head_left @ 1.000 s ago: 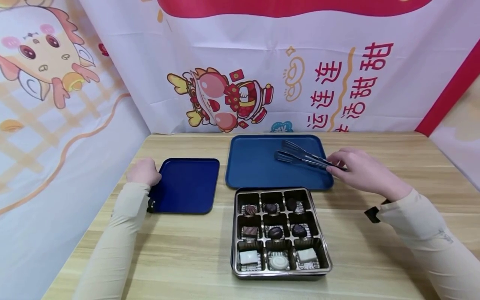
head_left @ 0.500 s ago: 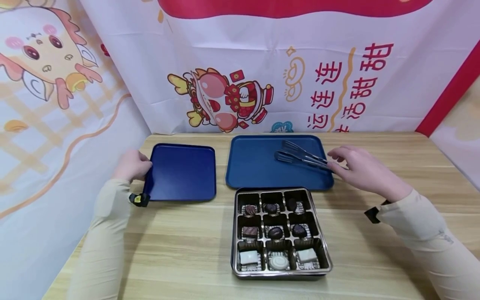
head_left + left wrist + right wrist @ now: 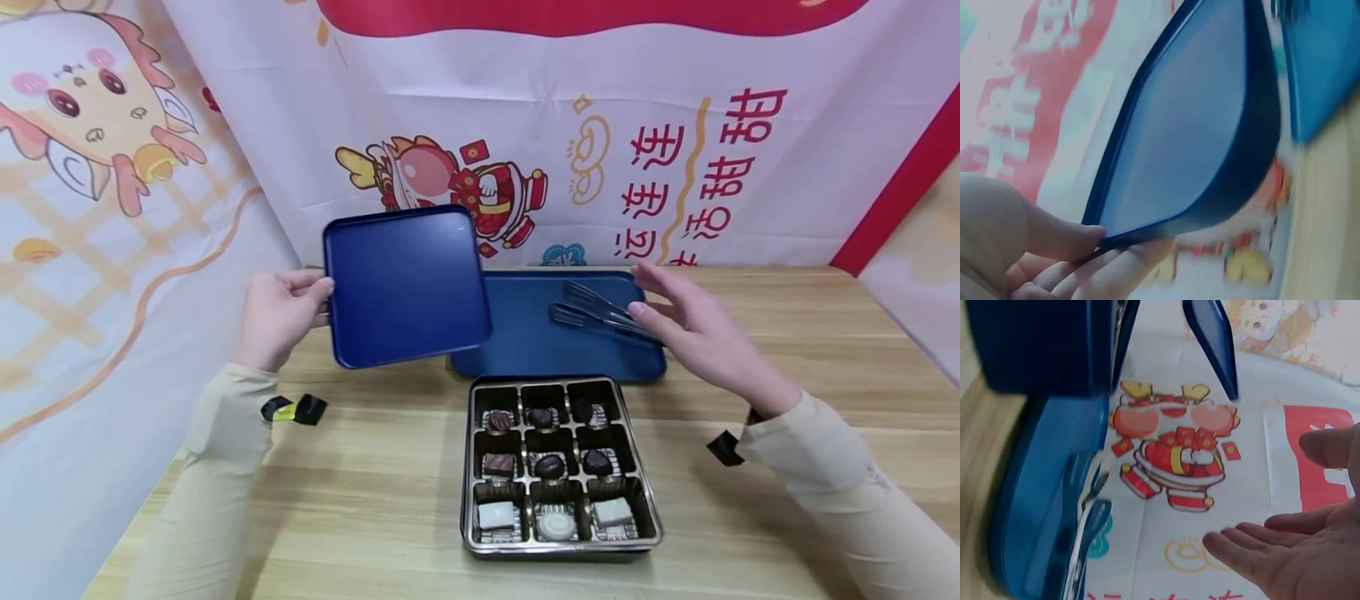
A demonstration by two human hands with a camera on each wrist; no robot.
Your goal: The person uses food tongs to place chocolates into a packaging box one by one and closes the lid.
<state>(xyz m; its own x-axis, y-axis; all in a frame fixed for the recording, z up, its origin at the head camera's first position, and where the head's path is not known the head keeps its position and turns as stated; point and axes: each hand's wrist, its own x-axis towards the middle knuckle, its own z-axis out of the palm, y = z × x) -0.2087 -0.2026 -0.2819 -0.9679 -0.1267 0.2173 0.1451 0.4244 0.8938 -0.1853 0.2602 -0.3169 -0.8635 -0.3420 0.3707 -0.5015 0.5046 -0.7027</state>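
My left hand [image 3: 281, 321] pinches the left edge of a dark blue square lid [image 3: 408, 287], thumb on the near side. The lid is raised off the table and tilted, its hollow side facing me. In the left wrist view, thumb and fingers grip the lid's rim [image 3: 1210, 206]. My right hand [image 3: 693, 342] hovers with fingers extended over the handles of metal tongs [image 3: 600, 315], holding nothing; the right wrist view shows its open palm [image 3: 1310, 556]. The slotted-head tongs lie on a blue tray [image 3: 517, 360], partly hidden by the lid.
A divided chocolate box [image 3: 562, 547] stands in front of the tray, with a dark or white chocolate [image 3: 551, 465] in each compartment. The wooden table [image 3: 360, 500] meets a printed cloth backdrop [image 3: 570, 67] at the back and left.
My left hand has lifted the lid off the table, tilted it up and moved it right, partly over the tray. My right hand has let go of the tongs and risen slightly.
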